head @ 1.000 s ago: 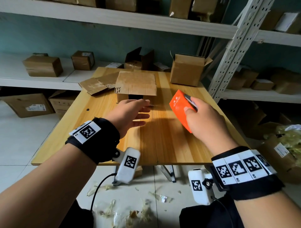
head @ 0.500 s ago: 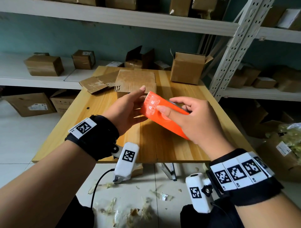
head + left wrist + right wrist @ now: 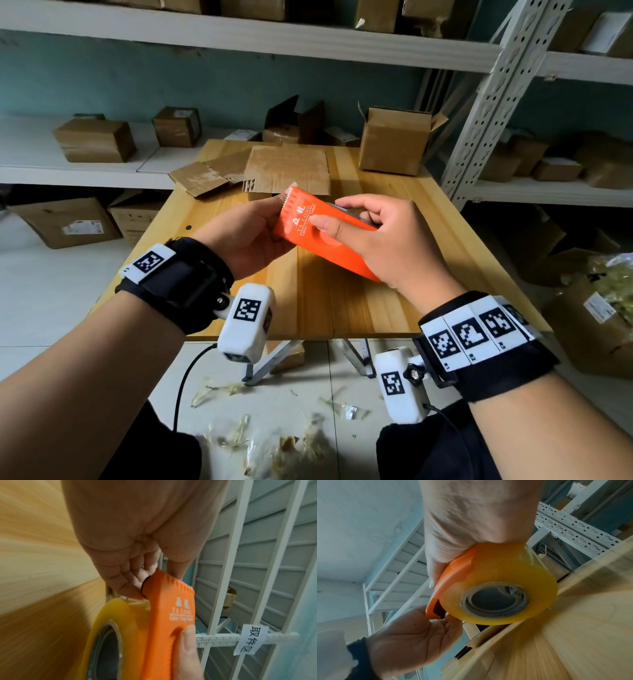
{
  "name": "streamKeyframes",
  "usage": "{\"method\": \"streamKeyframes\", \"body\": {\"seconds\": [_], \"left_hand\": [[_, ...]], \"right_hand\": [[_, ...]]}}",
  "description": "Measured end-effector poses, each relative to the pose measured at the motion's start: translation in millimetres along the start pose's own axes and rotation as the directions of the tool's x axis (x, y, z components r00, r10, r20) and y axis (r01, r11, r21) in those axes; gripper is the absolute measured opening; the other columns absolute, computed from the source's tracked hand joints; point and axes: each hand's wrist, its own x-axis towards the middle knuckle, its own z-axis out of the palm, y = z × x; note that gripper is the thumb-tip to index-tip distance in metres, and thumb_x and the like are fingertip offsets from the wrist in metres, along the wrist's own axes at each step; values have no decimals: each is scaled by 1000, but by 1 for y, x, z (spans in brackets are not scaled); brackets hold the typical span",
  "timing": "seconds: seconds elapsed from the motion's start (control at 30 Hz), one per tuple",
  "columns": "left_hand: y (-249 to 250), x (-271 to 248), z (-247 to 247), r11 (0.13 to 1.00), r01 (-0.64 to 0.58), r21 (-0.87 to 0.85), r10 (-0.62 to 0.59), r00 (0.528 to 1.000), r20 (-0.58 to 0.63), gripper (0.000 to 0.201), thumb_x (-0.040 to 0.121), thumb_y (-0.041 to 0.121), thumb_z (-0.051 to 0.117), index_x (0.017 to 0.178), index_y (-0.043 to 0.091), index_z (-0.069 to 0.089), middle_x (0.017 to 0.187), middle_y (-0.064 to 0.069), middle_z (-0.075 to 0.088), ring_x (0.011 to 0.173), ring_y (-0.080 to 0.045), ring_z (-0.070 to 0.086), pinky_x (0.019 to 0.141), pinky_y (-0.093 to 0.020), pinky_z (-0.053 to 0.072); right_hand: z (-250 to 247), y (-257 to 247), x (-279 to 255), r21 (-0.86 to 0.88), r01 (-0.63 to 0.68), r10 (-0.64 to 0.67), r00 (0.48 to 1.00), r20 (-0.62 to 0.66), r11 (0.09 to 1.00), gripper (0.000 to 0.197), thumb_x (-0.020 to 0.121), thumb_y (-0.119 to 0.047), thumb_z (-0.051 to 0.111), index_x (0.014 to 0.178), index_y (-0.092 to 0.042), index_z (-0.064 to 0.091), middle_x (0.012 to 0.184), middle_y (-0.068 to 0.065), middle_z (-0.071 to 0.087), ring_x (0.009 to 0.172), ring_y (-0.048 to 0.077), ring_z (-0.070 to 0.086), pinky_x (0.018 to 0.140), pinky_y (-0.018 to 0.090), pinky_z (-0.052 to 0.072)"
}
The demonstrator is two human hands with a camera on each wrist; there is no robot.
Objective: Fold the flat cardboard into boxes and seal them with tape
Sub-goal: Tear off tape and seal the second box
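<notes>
Wooden table; orange dispenser reads "YA LONG"

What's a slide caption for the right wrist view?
Right hand grips the orange tape dispenser while the left hand picks at the tape roll.

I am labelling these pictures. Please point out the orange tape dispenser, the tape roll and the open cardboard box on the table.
orange tape dispenser (image 3: 318,236): head view, flat printed face.
tape roll (image 3: 505,574): right wrist view, yellowish side.
open cardboard box (image 3: 394,140): head view, front wall.
</notes>
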Motion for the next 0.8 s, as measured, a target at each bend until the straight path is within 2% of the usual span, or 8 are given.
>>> {"method": "streamKeyframes", "body": {"seconds": [0.1, 0.2, 0.23, 0.37, 0.53, 0.63, 0.7, 0.8], "left_hand": [[2, -2, -7, 998, 26, -56, -25, 999, 27, 28, 93, 24, 62, 111, 5, 72, 101, -10, 77, 86, -15, 75, 85, -27, 62], [1, -3, -11, 998, 29, -57, -25, 998, 65, 28, 82, 21, 65, 101, 5, 79, 98, -11, 78, 83, -15, 77, 80, -25, 64], [0, -3, -12, 998, 20, -55, -16, 997, 71, 26, 83, 19, 64, 99, 6, 81, 99, -11, 78, 84, -16, 77, 80, -26, 64], [-3, -1, -16, 998, 4, -62, -2, 999, 36, 24, 101, 11, 55, 118, 4, 70, 107, -17, 75, 86, -20, 77, 79, -29, 65], [-2, -4, -18, 999, -10, -38, 12, 999, 40, 23, 104, 7, 51, 104, 7, 75, 98, -17, 77, 83, -23, 78, 81, -33, 65], [-3, -7, -19, 999, -47, 8, 47, 997, 55, 21, 92, 11, 61, 88, 11, 81, 95, -15, 78, 84, -22, 78, 83, -33, 63], [-4, -9, -18, 993, -114, 35, 112, 993, 40, 15, 87, 15, 64, 89, 11, 79, 94, -13, 78, 84, -20, 76, 82, -32, 64], [-5, -9, -14, 969, -221, 111, 223, 975, -3, 18, 99, 12, 60, 89, 10, 75, 87, -9, 77, 78, -17, 73, 79, -29, 62]], "right_hand": [[0, 2, -1, 19, 13, -14, 1000, 12, 1000, 58, 79, -73, 78, 123, -36, 73, 99, -12, 74, 92, 7, 73, 76, 34, 66], [0, 3, -2, 42, 14, -15, 1000, 9, 999, 57, 78, -72, 79, 123, -37, 74, 100, -12, 74, 92, 7, 73, 76, 34, 66], [0, 3, -3, 48, 15, -15, 1000, 12, 999, 57, 78, -72, 80, 122, -37, 74, 100, -12, 75, 92, 7, 73, 76, 35, 66], [1, 4, -3, 83, 23, -25, 999, 24, 996, 54, 77, -69, 82, 120, -38, 75, 103, -15, 76, 94, 6, 74, 78, 37, 66], [0, 4, -4, 113, 38, -42, 999, 30, 993, 52, 77, -64, 83, 120, -37, 75, 105, -17, 76, 96, 5, 74, 79, 34, 66], [-1, 5, -4, 122, 53, -59, 997, 50, 991, 52, 77, -65, 83, 120, -36, 76, 106, -16, 77, 97, 7, 74, 80, 35, 66], [-2, 6, -4, 124, 63, -72, 995, 68, 990, 54, 76, -65, 81, 121, -36, 75, 108, -19, 76, 100, 3, 73, 80, 30, 65], [-4, 7, -1, 109, 85, -93, 993, 72, 990, 58, 76, -66, 81, 124, -34, 75, 112, -20, 75, 101, 0, 72, 80, 26, 63]]}}
